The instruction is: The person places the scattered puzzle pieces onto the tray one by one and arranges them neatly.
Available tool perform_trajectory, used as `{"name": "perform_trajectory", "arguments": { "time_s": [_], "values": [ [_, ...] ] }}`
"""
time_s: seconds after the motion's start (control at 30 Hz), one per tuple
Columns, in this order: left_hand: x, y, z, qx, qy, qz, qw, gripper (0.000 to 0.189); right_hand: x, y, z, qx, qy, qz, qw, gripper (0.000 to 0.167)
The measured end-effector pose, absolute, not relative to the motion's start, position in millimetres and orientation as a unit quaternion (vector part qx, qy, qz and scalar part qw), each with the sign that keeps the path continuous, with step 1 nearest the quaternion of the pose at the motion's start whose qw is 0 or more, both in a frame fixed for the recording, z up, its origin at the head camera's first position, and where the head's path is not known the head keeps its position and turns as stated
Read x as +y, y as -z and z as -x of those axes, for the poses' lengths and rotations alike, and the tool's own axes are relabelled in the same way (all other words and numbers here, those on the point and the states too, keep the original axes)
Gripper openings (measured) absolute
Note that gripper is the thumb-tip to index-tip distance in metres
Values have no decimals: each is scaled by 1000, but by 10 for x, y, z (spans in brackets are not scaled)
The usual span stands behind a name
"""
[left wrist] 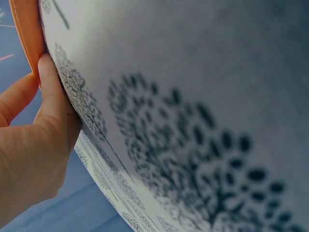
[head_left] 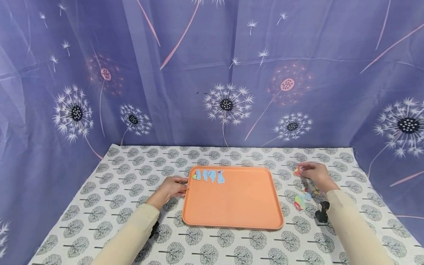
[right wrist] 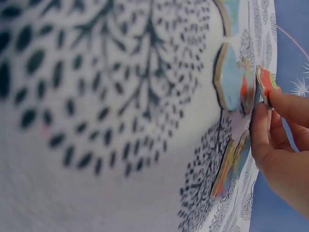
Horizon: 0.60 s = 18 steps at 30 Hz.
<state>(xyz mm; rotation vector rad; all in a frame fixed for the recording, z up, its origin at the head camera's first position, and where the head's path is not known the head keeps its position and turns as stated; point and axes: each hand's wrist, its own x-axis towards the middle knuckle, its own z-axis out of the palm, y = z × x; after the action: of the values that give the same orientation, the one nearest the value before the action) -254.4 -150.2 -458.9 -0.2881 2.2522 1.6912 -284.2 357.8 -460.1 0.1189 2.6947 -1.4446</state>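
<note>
My left hand pinches the left rim of an orange tray; in the left wrist view its thumb and fingers meet at the tray's edge. Along the tray's upper left lie several light-blue puzzle pieces in a row. On the right, my right hand pinches a red puzzle piece between thumb and finger, above the cloth. Below that hand lie more loose puzzle pieces, partly hidden by the hand and wrist. One light-blue piece shows up close in the right wrist view.
A white cloth with grey trees covers the table. Purple dandelion curtains hang behind and at both sides. A black device is at the right wrist.
</note>
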Motion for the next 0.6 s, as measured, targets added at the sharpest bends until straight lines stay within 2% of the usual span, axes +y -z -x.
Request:
{"name": "perform_trajectory", "arguments": {
  "time_s": [0.2, 0.6],
  "values": [
    [-1488, 4612, 2565, 784, -592, 108, 154, 37, 3521, 4530, 2829, 873, 482, -49, 63, 52],
    [-1500, 4629, 2572, 785, -589, 111, 157, 37, 3226, 4428, 2921, 866, 495, -44, 54, 46]
  ]
}}
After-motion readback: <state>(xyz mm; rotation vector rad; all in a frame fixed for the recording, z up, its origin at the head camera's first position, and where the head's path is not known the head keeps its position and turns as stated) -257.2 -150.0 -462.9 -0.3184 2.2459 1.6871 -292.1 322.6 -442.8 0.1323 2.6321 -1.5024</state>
